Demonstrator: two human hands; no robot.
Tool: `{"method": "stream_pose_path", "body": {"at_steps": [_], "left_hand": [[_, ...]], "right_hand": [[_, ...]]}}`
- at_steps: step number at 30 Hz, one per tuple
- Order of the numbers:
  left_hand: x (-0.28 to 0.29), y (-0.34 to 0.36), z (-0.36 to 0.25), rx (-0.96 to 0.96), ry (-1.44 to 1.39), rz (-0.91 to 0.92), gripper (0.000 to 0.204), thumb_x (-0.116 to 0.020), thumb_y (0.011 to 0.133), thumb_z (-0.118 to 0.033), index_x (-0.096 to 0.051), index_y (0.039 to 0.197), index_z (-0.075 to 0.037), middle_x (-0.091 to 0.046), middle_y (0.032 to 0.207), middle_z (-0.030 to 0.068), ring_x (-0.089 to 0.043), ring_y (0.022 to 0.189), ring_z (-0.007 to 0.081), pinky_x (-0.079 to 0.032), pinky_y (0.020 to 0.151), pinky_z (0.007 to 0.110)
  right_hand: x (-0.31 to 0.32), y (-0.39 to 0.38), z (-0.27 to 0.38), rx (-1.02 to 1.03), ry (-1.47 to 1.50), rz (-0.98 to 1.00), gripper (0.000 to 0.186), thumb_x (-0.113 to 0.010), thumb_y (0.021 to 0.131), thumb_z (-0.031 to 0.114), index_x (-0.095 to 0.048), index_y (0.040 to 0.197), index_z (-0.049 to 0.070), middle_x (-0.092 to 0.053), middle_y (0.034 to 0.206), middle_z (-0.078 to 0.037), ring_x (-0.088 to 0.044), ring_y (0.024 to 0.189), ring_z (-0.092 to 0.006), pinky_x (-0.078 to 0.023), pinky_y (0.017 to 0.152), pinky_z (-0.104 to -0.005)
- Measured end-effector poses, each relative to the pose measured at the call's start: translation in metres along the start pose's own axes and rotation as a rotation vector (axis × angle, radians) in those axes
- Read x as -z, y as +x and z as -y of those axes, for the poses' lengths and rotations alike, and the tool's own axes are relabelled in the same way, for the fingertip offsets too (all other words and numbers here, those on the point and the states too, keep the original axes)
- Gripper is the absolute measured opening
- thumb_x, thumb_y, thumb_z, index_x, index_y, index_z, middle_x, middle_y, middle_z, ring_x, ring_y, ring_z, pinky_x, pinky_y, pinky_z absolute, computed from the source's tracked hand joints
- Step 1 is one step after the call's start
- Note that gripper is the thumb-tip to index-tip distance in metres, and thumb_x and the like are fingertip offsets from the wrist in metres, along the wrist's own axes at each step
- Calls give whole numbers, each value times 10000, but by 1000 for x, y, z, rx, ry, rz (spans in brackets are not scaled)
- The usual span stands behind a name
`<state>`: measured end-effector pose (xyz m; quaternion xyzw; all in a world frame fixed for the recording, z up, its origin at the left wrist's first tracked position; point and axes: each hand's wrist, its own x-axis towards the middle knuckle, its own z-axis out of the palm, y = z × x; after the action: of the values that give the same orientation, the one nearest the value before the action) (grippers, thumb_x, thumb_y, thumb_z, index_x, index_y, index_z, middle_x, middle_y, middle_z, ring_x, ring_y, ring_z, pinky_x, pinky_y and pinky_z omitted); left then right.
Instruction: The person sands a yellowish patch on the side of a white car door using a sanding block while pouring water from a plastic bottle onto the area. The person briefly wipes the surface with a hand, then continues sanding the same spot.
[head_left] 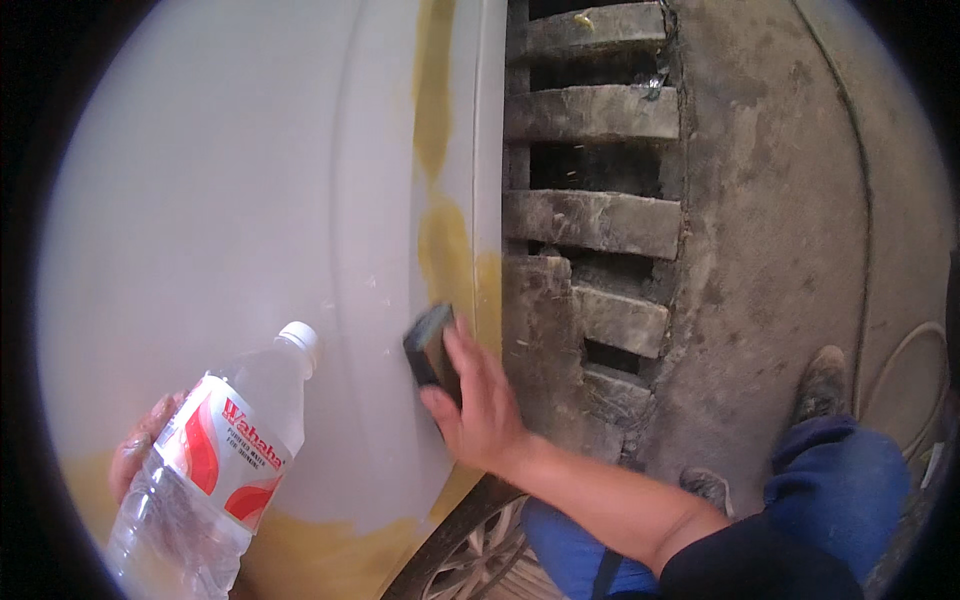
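My left hand (135, 450) is wrapped round a clear plastic water bottle (275, 400), mostly behind it. The bottle has a white cap and a red and white label, and leans with its cap up and to the right. A dark sanding block (429, 345) is gripped in my right hand (483, 405), held against the pale car body panel (250, 180). Just above the block, a yellow-brown filler patch (443, 235) runs along the panel's edge. More yellow-brown filler (330, 555) shows lower down, by the wheel arch.
A car wheel (480, 555) is below my right forearm. Right of the panel, a floor drain with broken slats (605, 220) has dark open gaps. Concrete floor (770, 200) lies beyond it. My bent leg in blue jeans (835, 480) and a dark shoe (823, 385) are at lower right.
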<state>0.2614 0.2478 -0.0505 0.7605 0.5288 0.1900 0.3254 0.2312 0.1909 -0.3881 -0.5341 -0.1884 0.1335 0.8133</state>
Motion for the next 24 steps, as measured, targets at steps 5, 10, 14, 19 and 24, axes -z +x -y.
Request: {"method": "stream_pose_path", "body": {"at_steps": [5,10,14,19,24], "left_hand": [[-18,-3,-21,297,-64,71,382,-592,972,-309,-634,1126,38,-696,1008,192,-693,880,240,-597,792,386],[-16,3,-4,222,-185,238,354,-672,882,-259,-658,1066,43,-704,1000,168,-704,934,261,-600,849,399],[-41,7,-3,251,-276,282,399,-711,833,-239,-659,1100,53,-707,1037,166,-703,969,280,-597,881,420],[-16,-25,-24,236,-221,147,416,-717,831,-255,-657,1124,34,-691,1089,158,-680,1034,283,-583,915,452],[-22,1,-8,226,-223,227,397,-729,825,-264,-674,1100,16,-681,1098,143,-667,1067,281,-576,934,461]], "right_hand": [[6,107,2,-79,-21,-120,662,-656,925,219,-357,1420,-104,-423,1421,-378,-460,1298,-512,-370,1081,-547],[-4,11,-5,44,-58,-89,630,-614,956,245,-364,1406,-117,-474,1358,-375,-512,1205,-514,-409,1034,-531],[6,79,-10,-34,-104,-152,647,-641,938,236,-365,1411,-109,-455,1386,-374,-495,1248,-510,-414,1040,-533],[-5,76,17,-65,-32,-66,648,-642,934,237,-361,1412,-98,-445,1389,-393,-493,1239,-534,-419,1026,-558],[-2,30,2,66,-104,-146,622,-622,955,222,-365,1406,-121,-501,1345,-341,-541,1161,-489,-434,1016,-511]]}}
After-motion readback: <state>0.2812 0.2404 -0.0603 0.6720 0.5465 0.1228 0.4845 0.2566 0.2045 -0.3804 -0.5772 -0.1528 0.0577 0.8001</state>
